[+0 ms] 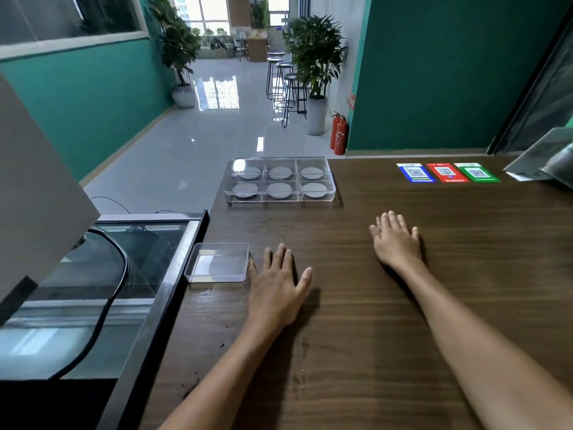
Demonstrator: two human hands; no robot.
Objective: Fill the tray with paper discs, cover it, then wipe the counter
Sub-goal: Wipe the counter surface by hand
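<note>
A clear plastic tray (pixel 332 185) with several compartments sits at the far left of the wooden counter (pixel 356 305). Each compartment holds a grey paper disc (pixel 279 190), and a clear lid seems to lie over the tray. A small clear square container (pixel 217 265) rests at the counter's left edge, empty as far as I can see. My left hand (pixel 276 290) lies flat on the counter just right of that container, fingers spread. My right hand (pixel 397 240) lies flat further right, palm down, holding nothing.
Three QR-code stickers, blue (pixel 415 173), red (pixel 446 172) and green (pixel 476 172), lie on the counter's far right. A metallic device (pixel 545 159) stands at the right edge. A glass display case with a black cable (pixel 108 293) is left of the counter. Dark crumbs (pixel 189 389) and wet streaks mark the near counter.
</note>
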